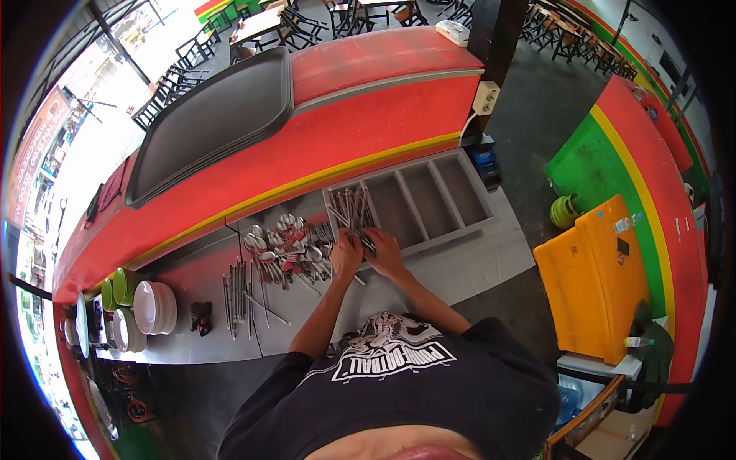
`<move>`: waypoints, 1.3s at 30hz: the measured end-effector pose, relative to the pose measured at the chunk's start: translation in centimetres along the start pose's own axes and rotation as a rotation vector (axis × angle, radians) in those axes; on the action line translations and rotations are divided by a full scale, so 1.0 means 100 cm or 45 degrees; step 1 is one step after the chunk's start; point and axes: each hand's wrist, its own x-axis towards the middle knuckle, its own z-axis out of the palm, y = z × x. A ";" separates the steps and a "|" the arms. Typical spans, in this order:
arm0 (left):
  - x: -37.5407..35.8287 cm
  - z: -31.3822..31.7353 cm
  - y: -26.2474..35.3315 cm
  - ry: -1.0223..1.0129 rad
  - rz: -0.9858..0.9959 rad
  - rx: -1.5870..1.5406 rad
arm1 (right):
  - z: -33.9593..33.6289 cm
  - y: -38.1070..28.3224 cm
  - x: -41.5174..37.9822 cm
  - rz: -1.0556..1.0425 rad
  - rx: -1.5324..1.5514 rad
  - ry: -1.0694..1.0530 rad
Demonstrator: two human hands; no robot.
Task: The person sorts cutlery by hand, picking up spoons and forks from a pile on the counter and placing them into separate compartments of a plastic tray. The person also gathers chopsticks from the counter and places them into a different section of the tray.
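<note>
My left hand [347,254] and my right hand [385,251] are close together at the front of the cutlery tray's [438,247] leftmost compartment. Both are closed around slender metal cutlery [356,221]; the exact kind is hard to make out. More slim pieces lie lengthwise in that compartment, partly covered by my fingers. Left of my hands, a loose heap of spoons [267,257] mixed with other cutlery spreads over the steel counter [429,287]. Farther left is a row of thin, straight metal utensils [239,295], a few lying askew.
Stacked pale plates [156,308] and green bowls [123,286] stand at the counter's left end. A red ledge [383,103] with dark trays [215,123] rises behind. A blue-black object [484,165] sits beyond the cutlery tray's right end, and an orange bin [586,284] stands at right.
</note>
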 end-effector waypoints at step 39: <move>-0.029 0.005 -0.021 0.100 0.453 -0.003 | 0.011 0.005 0.006 0.145 -0.298 -0.163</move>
